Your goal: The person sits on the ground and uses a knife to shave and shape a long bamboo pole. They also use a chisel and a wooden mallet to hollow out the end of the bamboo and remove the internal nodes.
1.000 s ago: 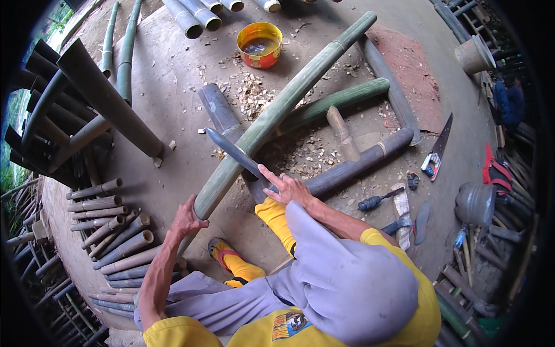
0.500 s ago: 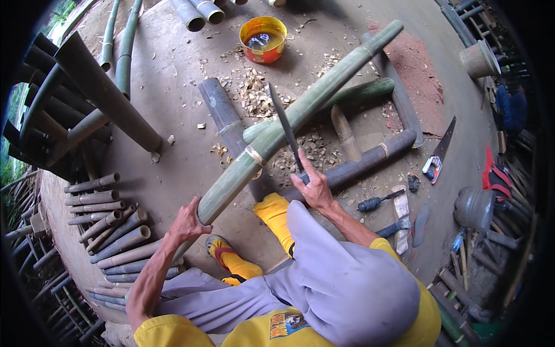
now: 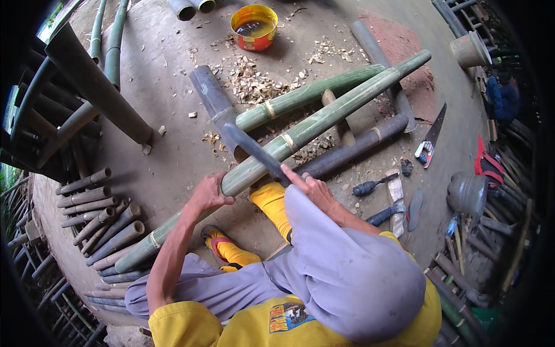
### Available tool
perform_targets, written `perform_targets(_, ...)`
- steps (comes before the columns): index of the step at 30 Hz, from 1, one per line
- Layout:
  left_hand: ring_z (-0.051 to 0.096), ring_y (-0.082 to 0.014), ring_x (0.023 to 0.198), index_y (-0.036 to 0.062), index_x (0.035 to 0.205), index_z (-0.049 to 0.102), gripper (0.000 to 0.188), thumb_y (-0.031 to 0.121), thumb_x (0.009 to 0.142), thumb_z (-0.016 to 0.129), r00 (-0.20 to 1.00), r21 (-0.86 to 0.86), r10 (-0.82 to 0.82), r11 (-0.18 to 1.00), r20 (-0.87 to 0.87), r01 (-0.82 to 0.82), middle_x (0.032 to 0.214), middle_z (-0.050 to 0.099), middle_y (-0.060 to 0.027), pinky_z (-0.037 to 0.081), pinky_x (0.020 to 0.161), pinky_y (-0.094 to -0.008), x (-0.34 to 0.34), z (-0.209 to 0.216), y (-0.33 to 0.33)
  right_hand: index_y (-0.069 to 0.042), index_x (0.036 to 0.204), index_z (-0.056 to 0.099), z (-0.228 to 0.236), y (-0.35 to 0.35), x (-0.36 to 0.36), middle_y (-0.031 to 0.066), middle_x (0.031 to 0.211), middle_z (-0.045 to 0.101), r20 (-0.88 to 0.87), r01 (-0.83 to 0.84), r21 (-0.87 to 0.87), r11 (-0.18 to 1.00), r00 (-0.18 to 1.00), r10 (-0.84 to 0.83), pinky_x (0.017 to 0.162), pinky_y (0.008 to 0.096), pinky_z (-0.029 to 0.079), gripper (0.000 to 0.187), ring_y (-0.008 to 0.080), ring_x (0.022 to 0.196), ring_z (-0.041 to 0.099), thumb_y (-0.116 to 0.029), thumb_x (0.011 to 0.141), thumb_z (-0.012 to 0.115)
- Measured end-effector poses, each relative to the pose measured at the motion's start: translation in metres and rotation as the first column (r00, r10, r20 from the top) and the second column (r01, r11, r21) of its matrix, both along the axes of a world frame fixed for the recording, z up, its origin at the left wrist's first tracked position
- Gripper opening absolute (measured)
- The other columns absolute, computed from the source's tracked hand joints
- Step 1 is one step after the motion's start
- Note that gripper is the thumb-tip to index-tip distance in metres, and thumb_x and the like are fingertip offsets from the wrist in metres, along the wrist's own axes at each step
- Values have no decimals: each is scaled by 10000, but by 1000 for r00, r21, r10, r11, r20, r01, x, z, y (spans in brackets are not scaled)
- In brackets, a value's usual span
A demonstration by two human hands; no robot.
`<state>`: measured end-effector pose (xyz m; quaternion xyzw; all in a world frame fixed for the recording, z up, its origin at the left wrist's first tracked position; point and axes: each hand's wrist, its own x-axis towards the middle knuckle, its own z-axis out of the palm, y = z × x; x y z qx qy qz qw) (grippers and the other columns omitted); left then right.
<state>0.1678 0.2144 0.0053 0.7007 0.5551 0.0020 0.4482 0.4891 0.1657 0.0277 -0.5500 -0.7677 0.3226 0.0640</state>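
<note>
A long green bamboo pole (image 3: 329,113) runs slantwise from the lower left to the upper right. My left hand (image 3: 209,194) is wrapped around it in its lower half. In my right hand (image 3: 312,189) is a machete, index finger stretched along it; its dark blade (image 3: 254,149) slants across the pole just beyond my left hand. The blade is slightly blurred, so whether it touches the bamboo I cannot tell. Behind lies a second green bamboo pole (image 3: 312,97) on a frame of dark bamboo pieces (image 3: 347,147), with a short peg (image 3: 338,118) at its middle.
Pale chips (image 3: 251,84) litter the floor near an orange-yellow basin (image 3: 254,29) of dark liquid. On the right lie a handsaw (image 3: 430,139), a black-handled tool (image 3: 370,186) and a plastic jug (image 3: 467,194). Cut bamboo lengths (image 3: 121,237) are stacked left; thick poles (image 3: 98,87) lean behind.
The pole's far end has swung right and downward, and its lower end now shows further left. My right hand has tipped the machete from steeply raised to slanting across the pole.
</note>
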Motion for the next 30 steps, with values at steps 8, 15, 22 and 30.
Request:
perform_targets(8,609,-336,978,64,1183,509,672,108,570,780,938,323,104,946,-331,9,1019,624,-145,477,844,-438,14,-7,-40,-148,1506,292,-7,-8,-1,298,1005,639,-2,88,-20,996,996,-88,707,476,544,671,460,799,652,-247,919,601)
perform_targets(15,605,-335,987,66,1133,519,628,105,559,772,937,366,131,931,-325,-3,1006,623,-137,474,835,-439,17,-4,-42,-226,1505,305,6,-3,4,334,829,612,-197,90,-7,996,976,-90,700,505,543,694,492,761,642,-158,885,609)
perform_targets(22,626,-386,939,75,1123,520,636,132,545,779,957,199,69,980,-281,-12,1011,638,-157,511,794,-480,13,1,-27,-100,1500,286,-12,25,16,286,879,650,-312,296,41,954,911,-269,696,499,550,642,454,742,655,-235,939,568)
perform_targets(30,646,-408,892,66,1097,526,637,192,536,800,969,52,51,998,-242,-40,972,662,-193,527,767,-482,17,8,-20,-151,1509,279,-16,19,12,308,954,642,-314,290,65,955,914,-256,743,521,549,684,467,802,648,-284,917,594)
